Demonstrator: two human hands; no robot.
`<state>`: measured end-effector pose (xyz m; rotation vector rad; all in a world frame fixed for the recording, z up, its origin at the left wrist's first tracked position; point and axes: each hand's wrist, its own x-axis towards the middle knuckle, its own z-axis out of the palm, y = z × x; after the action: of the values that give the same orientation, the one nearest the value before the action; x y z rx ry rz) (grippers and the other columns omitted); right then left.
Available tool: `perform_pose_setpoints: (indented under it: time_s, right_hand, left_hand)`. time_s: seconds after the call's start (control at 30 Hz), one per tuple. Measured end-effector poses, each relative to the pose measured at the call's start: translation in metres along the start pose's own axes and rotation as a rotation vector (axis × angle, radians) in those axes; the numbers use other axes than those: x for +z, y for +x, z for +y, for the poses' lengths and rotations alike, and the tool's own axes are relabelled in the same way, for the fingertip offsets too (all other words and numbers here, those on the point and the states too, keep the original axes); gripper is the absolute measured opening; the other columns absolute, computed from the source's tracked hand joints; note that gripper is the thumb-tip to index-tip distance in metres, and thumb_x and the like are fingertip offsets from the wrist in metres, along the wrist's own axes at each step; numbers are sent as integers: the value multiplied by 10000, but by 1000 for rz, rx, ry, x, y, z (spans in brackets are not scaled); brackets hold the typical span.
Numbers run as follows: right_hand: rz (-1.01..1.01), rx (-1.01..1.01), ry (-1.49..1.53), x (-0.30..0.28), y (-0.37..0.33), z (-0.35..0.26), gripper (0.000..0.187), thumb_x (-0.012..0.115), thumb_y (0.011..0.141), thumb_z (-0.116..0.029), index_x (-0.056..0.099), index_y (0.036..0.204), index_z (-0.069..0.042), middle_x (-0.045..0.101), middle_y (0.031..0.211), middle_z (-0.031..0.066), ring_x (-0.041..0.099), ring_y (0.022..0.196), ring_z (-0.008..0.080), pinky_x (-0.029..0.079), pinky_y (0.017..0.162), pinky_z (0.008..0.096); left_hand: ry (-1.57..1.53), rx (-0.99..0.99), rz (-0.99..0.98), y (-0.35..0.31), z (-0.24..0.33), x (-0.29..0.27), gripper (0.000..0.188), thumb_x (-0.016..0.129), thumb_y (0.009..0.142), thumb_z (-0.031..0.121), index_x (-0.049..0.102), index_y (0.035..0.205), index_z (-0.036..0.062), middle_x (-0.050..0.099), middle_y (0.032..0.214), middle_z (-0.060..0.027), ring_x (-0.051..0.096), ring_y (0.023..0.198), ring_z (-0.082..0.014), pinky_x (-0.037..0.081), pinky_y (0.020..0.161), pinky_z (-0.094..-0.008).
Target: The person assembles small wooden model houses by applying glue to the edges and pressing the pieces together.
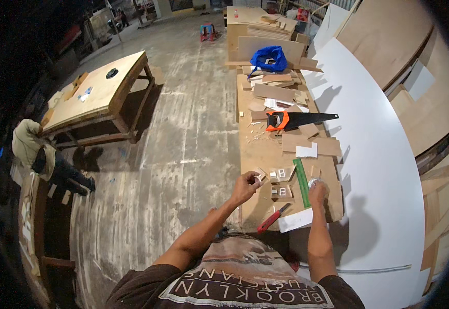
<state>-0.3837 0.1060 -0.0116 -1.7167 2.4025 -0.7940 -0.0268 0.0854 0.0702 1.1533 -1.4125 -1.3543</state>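
Observation:
My left hand is at the workbench's left edge, its thumb and fingers closed on a small wooden piece with white on it. To its right lie two small wooden pieces with white frame shapes, one farther and one nearer. A green ruler lies between these and my right hand. The fingers of that hand are closed at a small whitish thing, too small to make out. Closer to me are a red utility knife with its blade out and a white sheet.
Farther up the bench lie an orange-handled saw, wood offcuts and a blue bag. A large white panel stretches along the right. At left, a person bends by another wooden table. A stool stands far off.

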Motion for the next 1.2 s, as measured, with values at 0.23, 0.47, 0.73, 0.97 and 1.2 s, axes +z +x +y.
perform_pose_setpoints:
  time_s: [0.23, 0.47, 0.73, 0.97, 1.2]
  right_hand:
    - [79, 27, -123, -10, -4, -2, 209, 662, 870, -108, 695, 1034, 17, 684, 975, 239, 655, 934, 433, 517, 839, 511]
    - [226, -21, -36, -7, 12, 28, 198, 593, 848, -1, 703, 1011, 18, 685, 953, 258, 653, 899, 448, 520, 780, 475]
    - [264, 129, 120, -53, 27, 58, 201, 662, 834, -86, 728, 1016, -35, 709, 975, 209, 673, 939, 368, 527, 838, 447]
    - [96, 43, -39, -27, 19, 49, 173, 664, 825, -101, 734, 966, -32, 691, 954, 241, 670, 891, 412, 530, 794, 465]
    - [178, -26, -61, -15, 37, 52, 144, 633, 855, -119, 696, 839, 9, 678, 877, 248, 655, 848, 444, 510, 746, 508]
  left_hand:
    - [63, -57, 55, -8, -2, -13, 355, 756, 861, 117, 646, 1159, -41, 678, 803, -62, 640, 717, -115, 534, 597, -281]
    - [-104, -16, 61, -8, -5, -8, 293, 723, 894, 87, 668, 1162, -18, 672, 807, -26, 628, 723, -91, 536, 604, -252]
    - [-44, -82, 46, -16, 12, -3, 367, 750, 888, 121, 649, 1201, -41, 666, 867, -16, 633, 753, -105, 547, 630, -266]
    - [-37, -84, 47, -23, 16, -7, 336, 732, 889, 105, 653, 1185, -35, 666, 880, -13, 635, 771, -111, 544, 646, -268]
    - [-58, -76, 85, -23, 2, -22, 335, 759, 863, 97, 668, 1151, -47, 689, 864, -44, 642, 759, -122, 541, 639, -273]
